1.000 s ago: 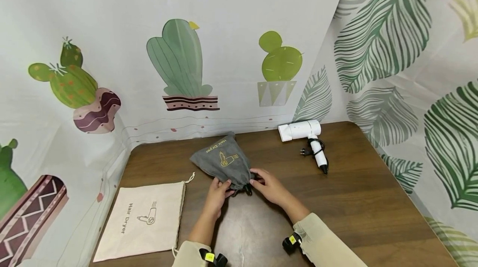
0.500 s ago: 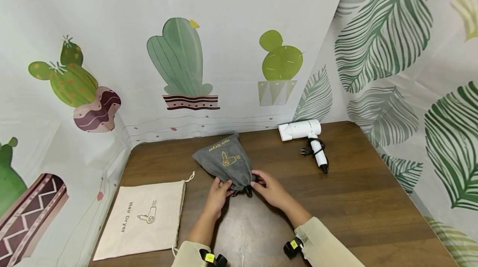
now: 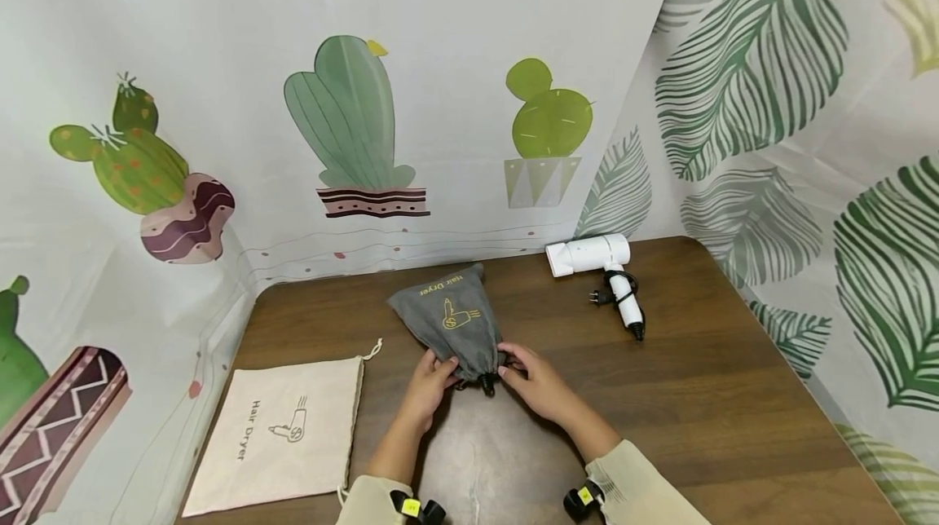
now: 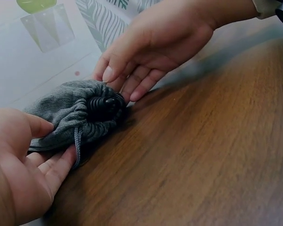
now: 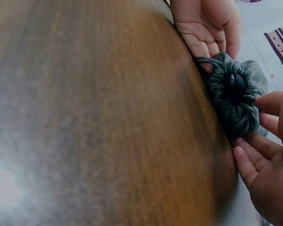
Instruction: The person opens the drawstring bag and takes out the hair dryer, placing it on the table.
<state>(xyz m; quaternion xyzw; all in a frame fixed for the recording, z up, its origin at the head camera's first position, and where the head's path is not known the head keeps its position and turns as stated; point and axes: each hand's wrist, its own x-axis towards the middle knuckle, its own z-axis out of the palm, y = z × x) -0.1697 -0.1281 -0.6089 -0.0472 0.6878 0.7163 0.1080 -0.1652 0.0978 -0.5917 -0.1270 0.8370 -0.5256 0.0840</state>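
A grey drawstring bag [image 3: 458, 321] printed "Hair Dryer" lies on the table, its gathered mouth facing me. A black ribbed cord end [image 4: 101, 106] pokes out of that mouth; whatever else is inside is hidden by the cloth. My left hand [image 3: 429, 385] holds the left side of the neck, thumb on top and fingers underneath. On the other side, my right hand [image 3: 539, 385] pinches the bag near its mouth. A grey drawstring [image 4: 78, 147] hangs by the left fingers in the left wrist view.
To the left lies a flat cream drawstring bag [image 3: 286, 435], also printed "Hair Dryer". A white hair dryer [image 3: 590, 254] with its black cord wrapped round the handle rests at the back right of the wooden table [image 3: 704, 378]. A patterned curtain [image 3: 455, 101] hangs behind.
The grey bag has shifted slightly to the right and turned a little, its far end swinging rightward. My right hand has moved slightly right and nearer to me with it.
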